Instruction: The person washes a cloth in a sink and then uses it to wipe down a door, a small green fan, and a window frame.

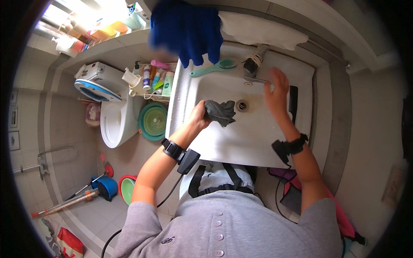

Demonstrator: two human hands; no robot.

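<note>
My left hand [199,116] grips a bunched dark grey cloth [220,112] above the white sink basin [219,145]. The cloth hangs just left of the drain [242,105]. On the right, my right hand [278,93] is slightly blurred, its thumb and fingers apart and nothing held. Its thumb is at the end of the metal lever [255,79] of the faucet [251,64]; whether they touch is hard to tell. No water stream is visible. A black long-handled object [293,103] lies on the right rim, partly hidden by my right hand.
A teal hairbrush [209,69] lies on the back left rim. Blue knit gloves [187,32] and a white towel [258,29] hang beyond the sink. Left are a shelf of bottles [158,79], stacked basins [153,122] and a toilet [113,122]. Cables run from both wrist straps.
</note>
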